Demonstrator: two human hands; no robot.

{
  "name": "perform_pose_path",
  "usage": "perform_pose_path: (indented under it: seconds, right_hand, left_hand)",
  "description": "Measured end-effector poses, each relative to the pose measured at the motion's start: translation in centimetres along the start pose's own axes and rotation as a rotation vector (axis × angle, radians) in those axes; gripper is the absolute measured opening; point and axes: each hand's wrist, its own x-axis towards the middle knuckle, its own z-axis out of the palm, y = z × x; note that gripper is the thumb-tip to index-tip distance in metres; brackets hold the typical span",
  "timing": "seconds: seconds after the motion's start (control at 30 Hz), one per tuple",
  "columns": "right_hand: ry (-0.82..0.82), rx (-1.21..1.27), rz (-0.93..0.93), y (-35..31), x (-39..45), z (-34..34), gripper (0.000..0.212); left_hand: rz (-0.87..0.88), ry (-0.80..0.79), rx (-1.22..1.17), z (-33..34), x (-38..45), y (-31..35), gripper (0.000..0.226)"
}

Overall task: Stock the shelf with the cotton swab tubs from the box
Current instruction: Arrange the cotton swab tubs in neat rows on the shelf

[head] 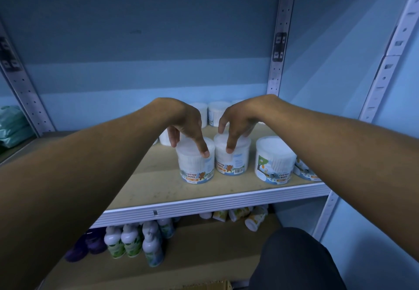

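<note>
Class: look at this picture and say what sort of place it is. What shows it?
Probably a shop stockroom: metal shelving uprights, identical cotton bud tubs on the shelf, bottles below.

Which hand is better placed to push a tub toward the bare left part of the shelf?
Probably the left hand. Its grip is on the leftmost front tub, next to the bare board of the shelf. The right hand holds the middle tub, boxed in on both sides.

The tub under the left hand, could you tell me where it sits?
In the head view, that tub stands near the shelf's front edge, touching the right hand's tub on its right.
</note>
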Motion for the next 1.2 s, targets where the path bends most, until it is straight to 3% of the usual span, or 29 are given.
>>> perform_pose_path:
  seconds: [0.17, 0.37, 0.63, 0.83, 1.0, 1.2]
  right_hand:
    - [-0.031, 0.018, -0.027, 0.4, 0.3, -0.1, 0.077]
    - [-0.011, 0.081, -0.016, 0.6, -0.2, -0.1, 0.083]
    - [0.019, 0.043, 0.031, -0.3, 0.2, 0.4, 0.084]
    - [-0.027, 0.047, -0.002, -0.5, -0.1, 0.1, 0.081]
    - [-0.048, 0.081, -0.004, 0.0, -0.3, 0.0, 0.094]
    - [-0.032, 0.093, 0.023, -0.1, 0.4, 0.7, 0.083]
  left_hand:
    - [-0.066, 0.032, 0.040, 0.2, 0.2, 0.4, 0.088]
    - [-0.049, -0.010, -0.003, 0.1, 0.3, 0.4, 0.104]
    - [0.008, -0.067, -0.030, 0.4, 0.2, 0.4, 0.081]
    - [0.003, -0.054, -0.029, 0.4, 0.1, 0.4, 0.083]
    - [-0.002, -0.053, -0.051, 0.3, -0.1, 0.3, 0.087]
    - [0.004, -0.072, -0.084, 0.5, 0.0, 0.1, 0.082]
